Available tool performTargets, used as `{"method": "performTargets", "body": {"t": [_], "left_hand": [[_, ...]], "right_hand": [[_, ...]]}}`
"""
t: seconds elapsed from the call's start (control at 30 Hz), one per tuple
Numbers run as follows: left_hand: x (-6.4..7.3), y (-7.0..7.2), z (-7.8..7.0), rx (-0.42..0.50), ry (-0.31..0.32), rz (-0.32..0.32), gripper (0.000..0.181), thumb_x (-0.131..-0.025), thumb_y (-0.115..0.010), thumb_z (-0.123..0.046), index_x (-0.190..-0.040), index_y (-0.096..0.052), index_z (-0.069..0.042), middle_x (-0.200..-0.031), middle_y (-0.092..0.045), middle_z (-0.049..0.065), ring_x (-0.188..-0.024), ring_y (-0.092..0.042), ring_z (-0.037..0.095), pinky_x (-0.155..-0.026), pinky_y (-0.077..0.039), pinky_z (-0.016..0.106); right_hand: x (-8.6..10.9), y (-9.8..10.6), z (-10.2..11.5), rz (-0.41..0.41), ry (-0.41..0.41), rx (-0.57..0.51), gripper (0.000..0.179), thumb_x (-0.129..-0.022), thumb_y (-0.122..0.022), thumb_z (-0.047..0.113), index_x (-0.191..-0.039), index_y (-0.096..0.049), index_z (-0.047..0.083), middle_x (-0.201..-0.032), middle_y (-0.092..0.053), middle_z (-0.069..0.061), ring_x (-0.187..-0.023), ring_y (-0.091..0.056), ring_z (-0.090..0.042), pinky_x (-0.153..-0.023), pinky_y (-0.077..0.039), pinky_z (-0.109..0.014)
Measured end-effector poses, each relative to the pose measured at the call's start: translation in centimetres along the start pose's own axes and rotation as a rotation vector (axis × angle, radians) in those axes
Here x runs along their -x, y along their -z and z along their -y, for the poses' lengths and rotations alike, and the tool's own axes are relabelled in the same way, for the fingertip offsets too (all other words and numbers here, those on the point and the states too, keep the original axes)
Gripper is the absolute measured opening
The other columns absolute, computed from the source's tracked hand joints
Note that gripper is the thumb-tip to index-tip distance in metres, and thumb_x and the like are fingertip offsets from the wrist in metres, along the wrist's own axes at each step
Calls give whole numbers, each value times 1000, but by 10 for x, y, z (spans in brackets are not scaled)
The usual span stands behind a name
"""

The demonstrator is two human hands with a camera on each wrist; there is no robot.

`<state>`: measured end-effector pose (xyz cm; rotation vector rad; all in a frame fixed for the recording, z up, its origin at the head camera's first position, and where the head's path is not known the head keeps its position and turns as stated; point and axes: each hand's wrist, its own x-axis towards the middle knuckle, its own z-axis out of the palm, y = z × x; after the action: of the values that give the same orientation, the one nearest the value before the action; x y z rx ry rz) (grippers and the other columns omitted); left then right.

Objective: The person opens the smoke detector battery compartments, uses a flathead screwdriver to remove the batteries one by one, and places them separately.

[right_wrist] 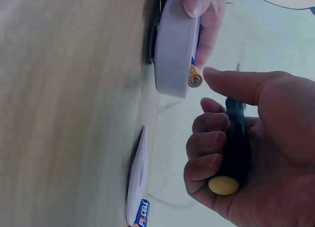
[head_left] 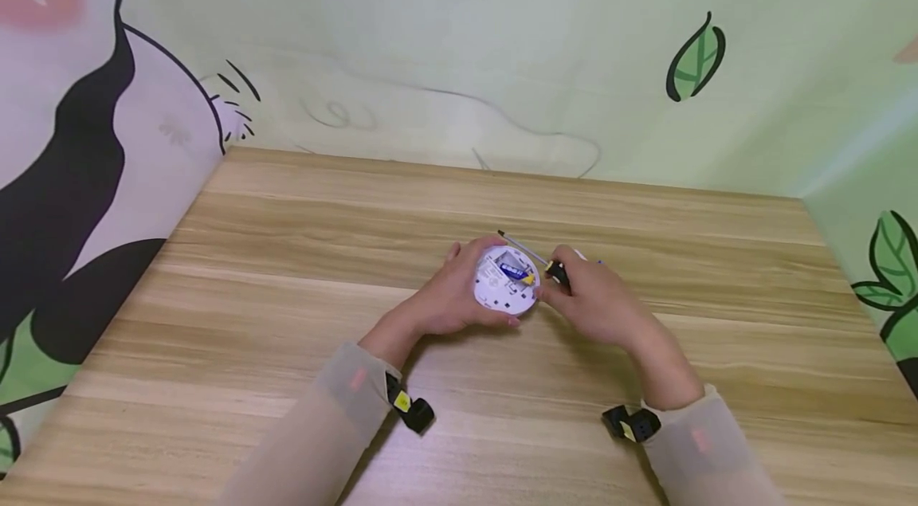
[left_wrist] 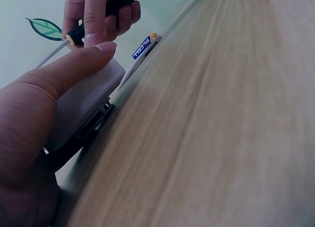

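My left hand (head_left: 448,295) grips a round white device (head_left: 491,295) by its rim, fingers behind and thumb along the near side. Its upturned face shows a circuit and label, with a blue and yellow battery (head_left: 515,273) lying in its compartment. In the right wrist view that battery's yellow end (right_wrist: 195,79) sticks out above the rim. My right hand (head_left: 598,295) holds a screwdriver (head_left: 558,272) with a black and yellow handle, fingers curled round it. The metal shaft (head_left: 526,248) points left past the device's far edge. My right thumb is close beside the battery end.
Beyond my right hand a thin white disc (right_wrist: 138,180) lies on the wooden table (head_left: 287,251). By it is another blue and yellow battery (left_wrist: 143,47), marked PKCELL. A printed cloth wall (head_left: 430,52) borders the table at the back and sides.
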<state>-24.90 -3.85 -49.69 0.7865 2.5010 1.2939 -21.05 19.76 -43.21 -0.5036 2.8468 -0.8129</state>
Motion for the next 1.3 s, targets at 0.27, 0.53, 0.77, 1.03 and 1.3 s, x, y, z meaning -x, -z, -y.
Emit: {"method": "performTargets", "body": {"t": [0.27, 0.53, 0.77, 1.03, 1.3], "left_hand": [[1, -1, -2, -10, -15, 15, 112, -69, -96, -41, -156, -29, -17, -157, -45, 5, -148, -43, 24, -132, 5, 46], [1, -1, -3, -8, -8, 31, 111, -69, -96, -41, -155, -31, -14, -154, -48, 5, -146, -44, 26, -131, 7, 47], [0, -1, -1, -33, -56, 35, 103, -70, -95, -43, -150, -37, -15, -153, -49, -1, -143, -49, 19, -131, 7, 50], [0, 0, -2, -33, -60, 39, 104, -70, -95, -43, -150, -35, -16, -154, -48, -4, -144, -47, 16, -131, 8, 49], [0, 1, -2, -36, -62, 38, 107, -71, -95, -44, -153, -34, -14, -153, -48, -3, -144, -48, 17, -131, 8, 50]], "right_hand": [[-1, -7, 4, -28, -36, 6, 37, -98, -70, 28, -124, -54, 8, -81, -62, -8, -75, -55, -24, -62, -42, -34], [-2, -13, 8, -31, -40, -5, 39, -98, -70, 26, -128, -54, 6, -79, -58, -5, -74, -53, -21, -61, -40, -31], [-2, -17, 9, -30, -48, 13, 38, -98, -70, 26, -127, -56, 7, -87, -66, -8, -78, -58, -22, -66, -45, -34], [-3, -19, 9, -34, -57, 28, 32, -99, -68, 25, -123, -56, 7, -91, -69, -10, -79, -59, -24, -66, -46, -35], [-3, -18, 10, -4, -91, 26, 31, -101, -66, 26, -121, -58, 5, -91, -67, -9, -77, -57, -23, -62, -43, -30]]}}
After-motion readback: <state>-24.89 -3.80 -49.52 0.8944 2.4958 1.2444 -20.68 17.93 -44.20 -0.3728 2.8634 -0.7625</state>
